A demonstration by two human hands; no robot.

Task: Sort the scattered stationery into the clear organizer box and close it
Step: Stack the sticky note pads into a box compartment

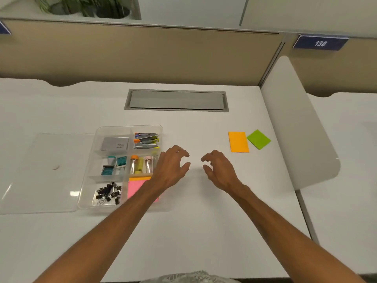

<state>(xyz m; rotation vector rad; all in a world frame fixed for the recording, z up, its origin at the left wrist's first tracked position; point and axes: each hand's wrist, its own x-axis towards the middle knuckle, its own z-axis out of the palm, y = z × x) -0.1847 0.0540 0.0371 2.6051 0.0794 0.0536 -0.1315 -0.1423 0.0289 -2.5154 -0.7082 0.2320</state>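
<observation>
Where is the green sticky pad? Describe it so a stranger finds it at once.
Start at the white desk and go to its right side, by the curved white divider panel. Two sticky pads lie there side by side. The green pad is the right-hand one, turned cornerwise like a diamond, while the orange pad lies square.

Right of the fingers (208, 156): flat orange paper pad (238, 141), flat green paper pad (258, 139). Left: pink paper pad (134, 187), black metal clips (108, 194).

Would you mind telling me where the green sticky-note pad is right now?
In the head view, the green sticky-note pad lies on the right of the desk, just right of the orange pad, outside the organizer box.
</observation>
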